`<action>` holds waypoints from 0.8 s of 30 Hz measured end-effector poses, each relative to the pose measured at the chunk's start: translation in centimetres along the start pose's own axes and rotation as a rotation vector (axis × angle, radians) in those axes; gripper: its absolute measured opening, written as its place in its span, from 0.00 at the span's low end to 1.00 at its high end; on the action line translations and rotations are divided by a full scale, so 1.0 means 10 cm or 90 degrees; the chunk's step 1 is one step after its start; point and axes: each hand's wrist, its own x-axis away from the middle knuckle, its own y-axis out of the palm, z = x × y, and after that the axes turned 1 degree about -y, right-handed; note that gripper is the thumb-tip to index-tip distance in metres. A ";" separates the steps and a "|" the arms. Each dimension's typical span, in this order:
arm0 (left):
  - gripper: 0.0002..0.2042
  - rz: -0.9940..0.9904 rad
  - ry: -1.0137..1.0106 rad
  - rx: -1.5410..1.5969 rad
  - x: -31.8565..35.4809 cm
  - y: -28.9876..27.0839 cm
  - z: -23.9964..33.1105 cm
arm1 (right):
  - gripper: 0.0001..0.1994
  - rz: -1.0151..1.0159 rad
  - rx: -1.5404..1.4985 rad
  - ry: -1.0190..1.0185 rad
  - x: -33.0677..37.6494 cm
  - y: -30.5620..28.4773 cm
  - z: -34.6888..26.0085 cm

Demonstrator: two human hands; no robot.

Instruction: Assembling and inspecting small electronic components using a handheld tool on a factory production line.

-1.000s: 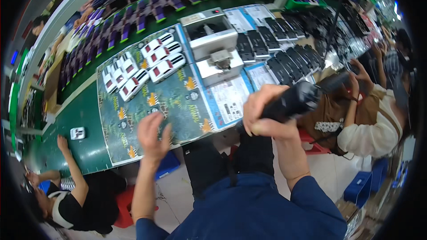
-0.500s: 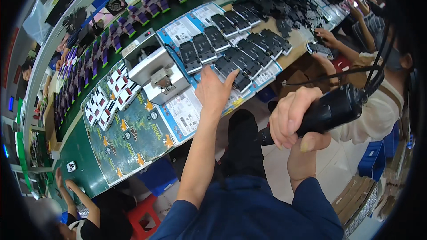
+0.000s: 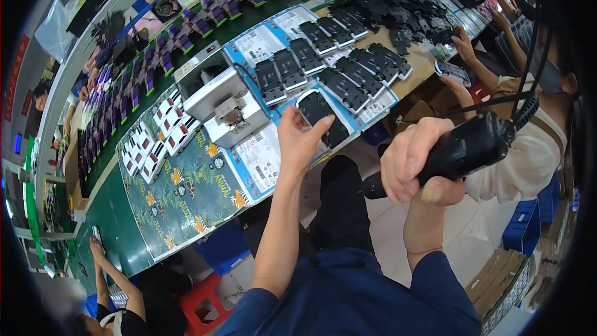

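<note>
My left hand [image 3: 297, 142] grips a toy car body [image 3: 318, 111] with a black base and white rim, at the near edge of the worktable. The car body is tilted, and its far end stands a little above the sheets. In my right hand [image 3: 410, 162], fingers wrapped round it, is a black electric screwdriver [image 3: 469, 149] with a cable at its back end; its tip points left. Rows of similar black-and-white car bodies [image 3: 349, 90] lie just beyond my left hand. A metal fixture [image 3: 239, 112] stands to the left of that hand.
White cars with dark red windows [image 3: 168, 118] rest on the patterned mat at left. Black parts [image 3: 398, 9] are heaped at the far right. Purple-and-grey pieces [image 3: 193, 25] line a green conveyor. A co-worker [image 3: 516, 106] sits at right, another [image 3: 118, 286] at lower left.
My left hand has taken hold of the nearest car body and tilted it up from its row. The right hand still holds the screwdriver. The right co-worker's hand has lifted a black part.
</note>
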 end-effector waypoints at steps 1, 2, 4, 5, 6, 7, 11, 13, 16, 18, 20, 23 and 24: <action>0.20 -0.017 -0.040 0.041 0.12 -0.12 0.09 | 0.12 -0.046 0.001 -0.033 -0.03 -0.05 0.06; 0.20 -0.032 -0.079 0.082 0.23 -0.24 0.15 | 0.13 -0.043 0.002 -0.037 -0.06 -0.05 0.08; 0.17 -0.018 -0.107 0.247 0.44 -0.45 0.22 | 0.12 -0.049 0.016 -0.037 -0.14 0.01 0.17; 0.15 -0.017 -0.142 0.319 0.54 -0.57 0.26 | 0.12 -0.053 0.016 -0.053 -0.21 0.05 0.26; 0.13 -0.020 -0.174 0.329 0.63 -0.71 0.26 | 0.12 -0.058 0.016 -0.069 -0.28 0.11 0.35; 0.14 -0.020 -0.176 0.339 0.69 -0.80 0.30 | 0.10 -0.057 0.022 -0.074 -0.35 0.18 0.46; 0.12 0.071 -0.160 0.304 0.88 -1.14 0.28 | 0.04 -0.033 0.068 -0.136 -0.76 0.39 1.07; 0.10 0.108 -0.142 0.353 0.91 -1.26 0.29 | 0.05 0.048 0.101 -0.154 -0.95 0.52 1.36; 0.10 0.125 -0.168 0.400 0.90 -1.36 0.30 | 0.06 0.080 0.186 -0.197 -1.21 0.58 1.70; 0.10 0.125 -0.166 0.365 0.91 -1.40 0.27 | 0.05 0.078 0.246 -0.205 -1.28 0.63 1.82; 0.11 0.108 -0.167 0.362 0.92 -1.45 0.21 | 0.05 0.086 0.268 -0.187 -1.29 0.63 1.92; 0.12 0.093 -0.169 0.353 0.91 -1.49 0.20 | 0.06 0.096 0.345 -0.165 -1.29 0.63 1.99; 0.13 0.090 -0.170 0.349 0.90 -1.49 0.21 | 0.06 0.063 0.413 -0.176 -1.30 0.61 2.00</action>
